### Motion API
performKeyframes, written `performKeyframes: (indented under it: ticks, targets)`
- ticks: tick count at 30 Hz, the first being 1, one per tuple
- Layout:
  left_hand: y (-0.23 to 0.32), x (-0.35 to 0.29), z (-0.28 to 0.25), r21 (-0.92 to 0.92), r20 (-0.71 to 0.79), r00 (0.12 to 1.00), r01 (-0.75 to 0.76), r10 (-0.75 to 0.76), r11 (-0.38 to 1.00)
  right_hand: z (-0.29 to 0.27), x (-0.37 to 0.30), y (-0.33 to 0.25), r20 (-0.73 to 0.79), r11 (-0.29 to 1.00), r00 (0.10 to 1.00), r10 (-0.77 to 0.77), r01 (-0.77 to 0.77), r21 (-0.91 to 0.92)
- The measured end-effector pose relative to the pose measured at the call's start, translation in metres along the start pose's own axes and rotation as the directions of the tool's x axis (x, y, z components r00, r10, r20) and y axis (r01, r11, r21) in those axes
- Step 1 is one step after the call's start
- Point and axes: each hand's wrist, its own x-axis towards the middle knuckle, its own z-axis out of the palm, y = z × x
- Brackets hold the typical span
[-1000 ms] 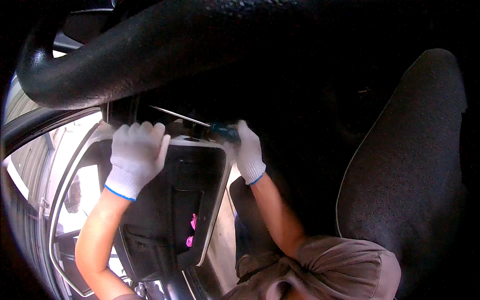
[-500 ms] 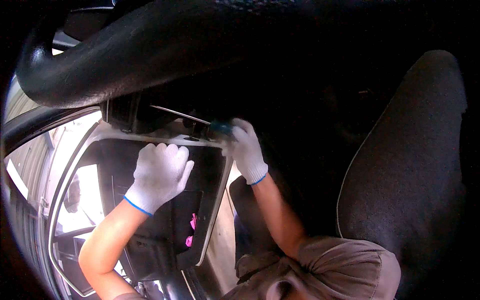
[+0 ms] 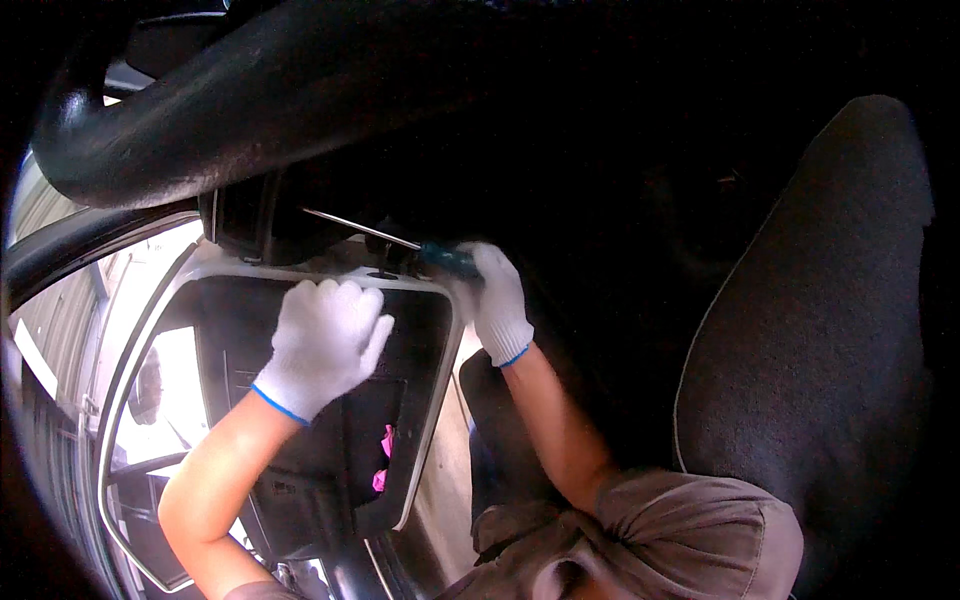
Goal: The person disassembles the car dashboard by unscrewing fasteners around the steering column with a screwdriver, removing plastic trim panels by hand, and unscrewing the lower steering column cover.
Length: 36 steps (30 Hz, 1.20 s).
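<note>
My right hand (image 3: 497, 300), in a white glove with a blue cuff, grips the blue-green handle of a screwdriver (image 3: 360, 228). Its thin metal shaft points left and slightly up, under the dark housing below the steering wheel (image 3: 250, 100). My left hand (image 3: 325, 340), gloved the same way, hangs in front of a dark panel with a pale rim (image 3: 438, 380). Its fingers are curled with the back of the glove toward me, and nothing shows in it. It sits a little below the rim's top edge and left of the right hand.
A black car seat (image 3: 820, 330) fills the right side. A small pink object (image 3: 384, 455) shows low on the dark panel. Bright daylight comes through the door opening (image 3: 165, 380) at the left. My brown-clothed body (image 3: 660, 540) lies at the bottom.
My left hand came off the panel's top rim and dropped down and to the right, its fingers curling in. The right hand and the screwdriver stayed in place.
</note>
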Motion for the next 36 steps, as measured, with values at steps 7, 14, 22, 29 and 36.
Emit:
performKeyframes:
  ticks: [7, 14, 22, 29, 36]
  targets:
    - [-0.048, 0.016, -0.025, 0.349, -0.156, 0.987, 0.089, -0.036, 0.933, -0.004, -0.003, -0.010, 0.083, 0.878, 0.963, -0.257, 0.269, -0.397]
    - [-0.081, 0.031, -0.029, 0.467, -0.080, 0.996, 0.002, 0.040, 0.884, 0.027, -0.014, -0.020, -0.129, 0.968, 0.965, -0.229, 0.240, 0.075]
    - [-0.075, 0.052, -0.005, 0.429, -0.176, 0.966, 0.247, -0.188, 0.869, 0.022, -0.014, -0.017, -0.165, 0.937, 0.929, -0.332, 0.345, 0.053]
    - [-0.086, 0.052, 0.003, 0.689, 0.007, 0.976, 0.154, -0.220, 0.708, 0.022, -0.021, -0.032, -0.002, 0.887, 0.953, -0.302, 0.280, -0.366]
    - [-0.069, 0.062, -0.012, 0.707, 0.143, 0.950, 0.099, -0.278, 0.700, 0.006, -0.012, -0.023, 0.156, 0.580, 0.741, -0.653, 0.622, -0.526]
